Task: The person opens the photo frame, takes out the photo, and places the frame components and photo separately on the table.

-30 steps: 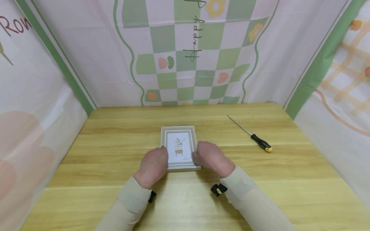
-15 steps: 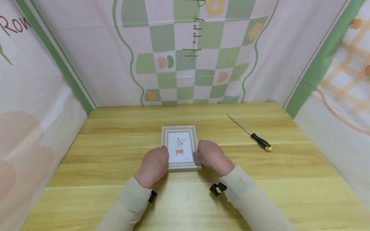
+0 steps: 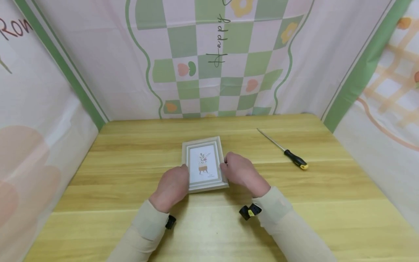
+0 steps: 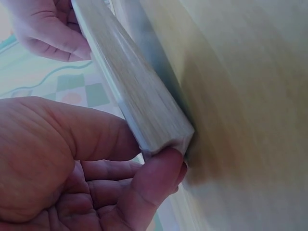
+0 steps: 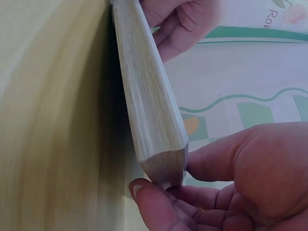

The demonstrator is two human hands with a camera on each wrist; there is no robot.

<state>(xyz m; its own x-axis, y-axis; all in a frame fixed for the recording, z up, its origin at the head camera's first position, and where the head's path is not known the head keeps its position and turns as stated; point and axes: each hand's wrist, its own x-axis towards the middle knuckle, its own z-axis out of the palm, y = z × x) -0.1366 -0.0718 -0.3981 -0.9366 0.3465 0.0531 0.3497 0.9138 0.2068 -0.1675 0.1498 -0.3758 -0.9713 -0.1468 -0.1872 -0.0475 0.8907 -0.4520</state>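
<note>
A pale wooden picture frame (image 3: 204, 164) with a print of a plant in a pot lies face up in the head view, its right side raised a little off the table. My left hand (image 3: 171, 185) grips its left edge, thumb on the front. On the right edge, my right hand (image 3: 244, 173) pinches the frame between thumb and fingers. The left wrist view shows the frame's side moulding (image 4: 144, 91) with fingers curled round its corner. In the right wrist view, fingertips hold the near corner of the moulding (image 5: 149, 86), and shadow lies beneath it.
A screwdriver (image 3: 294, 159) with a black and yellow handle lies to the right on the wooden table (image 3: 131, 145). Behind the table hangs a green and white checked cloth (image 3: 214, 72), with printed cloth at both sides.
The frame's right side has lifted and tilted, its right edge rising away from the table. My right hand has moved up with it; the left hand shifted slightly.
</note>
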